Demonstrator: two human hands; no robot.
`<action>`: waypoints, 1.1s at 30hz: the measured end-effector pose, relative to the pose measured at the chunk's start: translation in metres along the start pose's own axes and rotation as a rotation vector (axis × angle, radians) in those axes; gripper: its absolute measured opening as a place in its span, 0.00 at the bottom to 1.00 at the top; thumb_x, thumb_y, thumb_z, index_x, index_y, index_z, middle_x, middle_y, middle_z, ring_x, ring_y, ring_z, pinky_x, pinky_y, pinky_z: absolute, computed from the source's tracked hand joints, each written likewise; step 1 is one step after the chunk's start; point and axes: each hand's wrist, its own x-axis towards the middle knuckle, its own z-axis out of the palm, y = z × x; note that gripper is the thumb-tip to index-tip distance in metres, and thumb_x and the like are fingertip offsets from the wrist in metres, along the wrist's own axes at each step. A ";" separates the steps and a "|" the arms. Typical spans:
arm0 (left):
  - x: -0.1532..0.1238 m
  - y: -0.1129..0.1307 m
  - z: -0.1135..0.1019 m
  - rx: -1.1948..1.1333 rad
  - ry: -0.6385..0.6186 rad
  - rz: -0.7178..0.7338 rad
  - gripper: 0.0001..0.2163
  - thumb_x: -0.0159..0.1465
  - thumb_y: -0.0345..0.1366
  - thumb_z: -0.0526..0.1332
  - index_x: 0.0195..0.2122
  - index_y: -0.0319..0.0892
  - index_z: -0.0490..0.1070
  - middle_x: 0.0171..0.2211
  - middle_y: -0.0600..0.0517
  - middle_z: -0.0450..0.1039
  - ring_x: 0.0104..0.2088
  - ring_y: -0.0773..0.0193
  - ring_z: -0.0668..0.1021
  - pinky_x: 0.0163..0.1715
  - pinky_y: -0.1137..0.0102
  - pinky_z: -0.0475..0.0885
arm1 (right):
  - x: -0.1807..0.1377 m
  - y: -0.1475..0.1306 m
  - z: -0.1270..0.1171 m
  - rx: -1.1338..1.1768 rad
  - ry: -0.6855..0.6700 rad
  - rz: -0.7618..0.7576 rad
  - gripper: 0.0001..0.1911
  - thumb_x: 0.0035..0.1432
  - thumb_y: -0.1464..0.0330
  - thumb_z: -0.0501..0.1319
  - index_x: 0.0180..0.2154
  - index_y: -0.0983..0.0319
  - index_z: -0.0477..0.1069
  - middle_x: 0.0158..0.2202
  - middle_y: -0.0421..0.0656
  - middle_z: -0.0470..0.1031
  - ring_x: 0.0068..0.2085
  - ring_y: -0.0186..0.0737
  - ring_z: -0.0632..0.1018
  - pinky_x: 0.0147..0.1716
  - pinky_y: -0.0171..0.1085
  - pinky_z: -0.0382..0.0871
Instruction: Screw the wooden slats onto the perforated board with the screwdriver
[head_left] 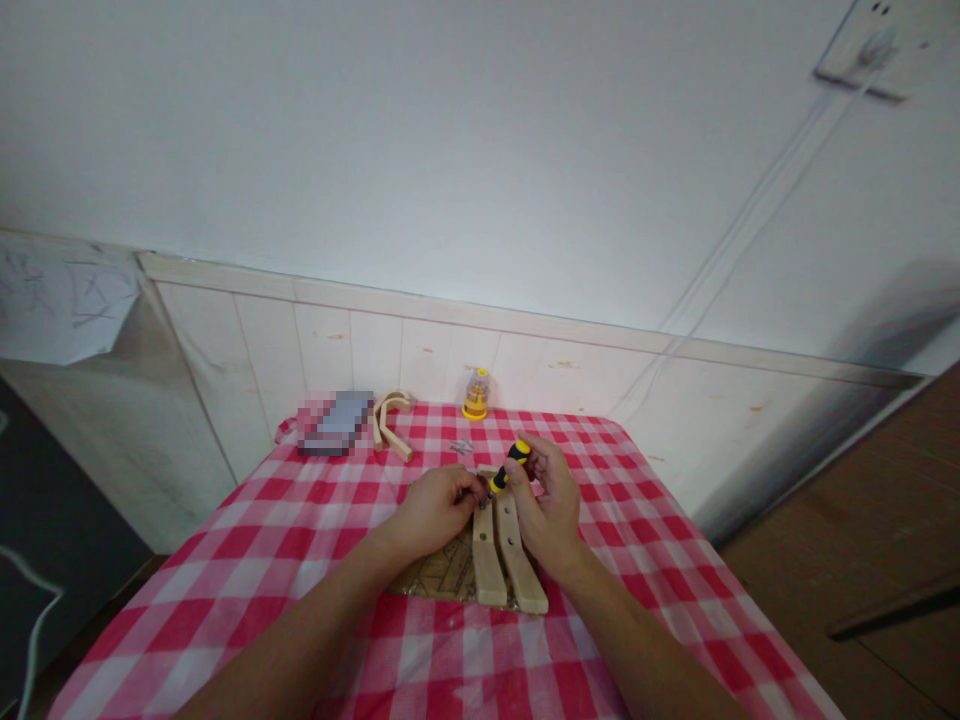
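Note:
My right hand (551,500) grips a yellow and black screwdriver (510,465), tilted with its tip down toward a wooden part. The fingers of my left hand (446,508) are pinched together close by the tip; whatever they hold is too small to make out. Two pale curved wooden pieces (491,575) lie side by side under my hands, with dark holes or screws along them. Beneath them is a brown sheet with printed lines (439,570), partly covered by my left arm.
A red and white checked cloth (300,560) covers the table. Toward the back are a blurred-out flat device (337,422), bent wooden pieces (390,425), several small screws (461,446) and a yellow bit container (476,395). The white wall (450,180) stands behind.

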 end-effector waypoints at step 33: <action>0.000 -0.002 0.001 0.034 -0.007 -0.029 0.09 0.60 0.30 0.57 0.34 0.42 0.77 0.36 0.49 0.80 0.39 0.58 0.79 0.41 0.67 0.72 | 0.005 -0.004 0.004 0.058 -0.035 0.122 0.12 0.59 0.65 0.64 0.45 0.59 0.68 0.29 0.38 0.75 0.26 0.35 0.75 0.25 0.33 0.70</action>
